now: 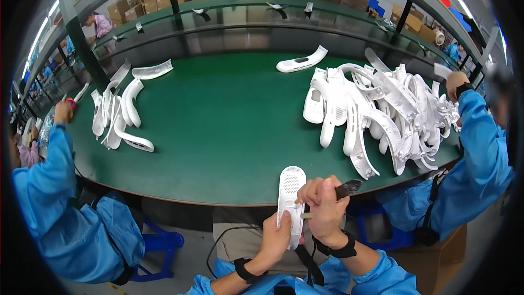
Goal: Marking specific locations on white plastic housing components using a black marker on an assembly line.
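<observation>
In my left hand (275, 236) is a curved white plastic shell (291, 187) with a dotted perforated patch at its far end, the thumb lying along its face. It is held upright before the table's near edge. My right hand (326, 210) is closed around a brush (348, 188), whose dark bristles point up and right. Two pale, narrow tips stick out from this fist toward the shell; whether both belong to the brush I cannot tell. Black bands circle both wrists.
On the green table (218, 131), a large heap of white shells (393, 109) lies at right and a smaller group (117, 112) at left. One loose shell (302, 64) rests farther back. Blue-sleeved co-workers sit close on both sides. A dark conveyor (229, 38) runs behind.
</observation>
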A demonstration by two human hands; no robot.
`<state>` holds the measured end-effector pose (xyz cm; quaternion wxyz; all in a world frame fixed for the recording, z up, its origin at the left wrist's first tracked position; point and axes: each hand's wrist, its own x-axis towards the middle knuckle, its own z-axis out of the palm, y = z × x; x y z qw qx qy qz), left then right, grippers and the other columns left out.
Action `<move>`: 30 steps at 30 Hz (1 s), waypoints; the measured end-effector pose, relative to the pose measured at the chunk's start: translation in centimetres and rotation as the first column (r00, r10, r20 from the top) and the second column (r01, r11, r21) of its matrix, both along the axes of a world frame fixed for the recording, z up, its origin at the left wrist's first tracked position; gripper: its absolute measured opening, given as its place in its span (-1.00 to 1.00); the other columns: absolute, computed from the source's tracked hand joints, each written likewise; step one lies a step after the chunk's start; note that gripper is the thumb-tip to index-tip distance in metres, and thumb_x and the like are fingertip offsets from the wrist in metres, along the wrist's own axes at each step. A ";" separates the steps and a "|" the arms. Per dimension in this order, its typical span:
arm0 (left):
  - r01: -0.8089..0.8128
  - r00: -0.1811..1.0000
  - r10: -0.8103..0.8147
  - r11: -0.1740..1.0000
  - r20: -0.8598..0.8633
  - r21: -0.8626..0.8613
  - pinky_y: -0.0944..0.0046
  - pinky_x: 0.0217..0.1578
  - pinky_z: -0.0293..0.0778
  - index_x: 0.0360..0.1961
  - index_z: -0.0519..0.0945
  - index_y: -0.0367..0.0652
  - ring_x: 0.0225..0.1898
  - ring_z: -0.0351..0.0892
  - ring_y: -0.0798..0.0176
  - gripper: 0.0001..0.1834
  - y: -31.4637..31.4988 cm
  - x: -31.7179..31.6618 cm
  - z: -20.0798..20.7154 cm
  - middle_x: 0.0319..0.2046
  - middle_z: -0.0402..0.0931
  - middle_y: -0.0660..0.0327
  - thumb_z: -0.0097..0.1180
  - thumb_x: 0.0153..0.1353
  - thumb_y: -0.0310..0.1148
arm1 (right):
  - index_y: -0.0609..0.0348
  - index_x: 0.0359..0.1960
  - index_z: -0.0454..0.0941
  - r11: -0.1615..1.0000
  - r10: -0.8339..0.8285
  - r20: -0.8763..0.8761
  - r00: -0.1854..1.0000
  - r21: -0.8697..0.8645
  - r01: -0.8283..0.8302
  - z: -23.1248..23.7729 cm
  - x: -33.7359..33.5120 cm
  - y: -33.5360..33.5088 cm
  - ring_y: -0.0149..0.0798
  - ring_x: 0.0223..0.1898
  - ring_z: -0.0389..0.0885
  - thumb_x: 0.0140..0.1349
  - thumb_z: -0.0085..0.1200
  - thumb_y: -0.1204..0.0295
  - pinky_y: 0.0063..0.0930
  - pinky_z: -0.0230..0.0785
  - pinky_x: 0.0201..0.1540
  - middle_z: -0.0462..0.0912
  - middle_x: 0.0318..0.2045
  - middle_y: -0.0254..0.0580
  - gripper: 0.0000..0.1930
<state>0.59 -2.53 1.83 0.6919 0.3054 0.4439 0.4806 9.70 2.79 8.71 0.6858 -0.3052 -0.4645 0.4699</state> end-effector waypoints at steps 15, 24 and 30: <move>-0.057 0.997 0.059 0.998 -0.047 0.032 0.41 -0.68 0.38 -0.30 0.48 -0.29 -0.68 0.50 0.40 -0.66 -0.4 0.3 0.0 -0.66 0.46 0.25 -0.25 0.40 -0.24 | 0.16 -0.61 0.11 0.997 0.054 0.276 0.960 -0.065 -0.037 -1.6 -1.8 0.4 -0.43 -0.68 0.15 0.38 -0.24 0.33 -0.47 0.12 -0.58 0.16 -0.75 -0.35 -0.64; -0.036 0.985 0.050 0.995 -0.168 0.089 0.41 -0.64 0.44 -0.27 0.41 -0.34 -0.63 0.53 0.37 -0.78 -0.4 0.4 -0.9 -0.57 0.51 0.19 -0.18 0.36 -0.36 | 0.14 -0.61 0.10 0.984 0.052 0.217 0.975 -0.179 -0.013 -0.6 -2.9 1.7 -0.50 -0.69 0.08 0.38 -0.25 0.34 -0.55 0.03 -0.61 0.11 -0.74 -0.41 -0.65; -0.060 0.989 0.074 0.993 -0.131 0.106 0.31 -0.69 0.40 -0.36 0.44 -0.38 -0.69 0.57 0.25 -0.68 -0.3 0.2 0.9 -0.68 0.47 0.12 -0.23 0.37 -0.33 | 0.11 -0.60 0.14 0.977 -0.070 0.425 0.903 -0.155 0.149 -1.3 -3.5 3.1 -0.56 -0.68 0.08 0.38 -0.21 0.33 -0.60 0.00 -0.63 0.15 -0.73 -0.45 -0.65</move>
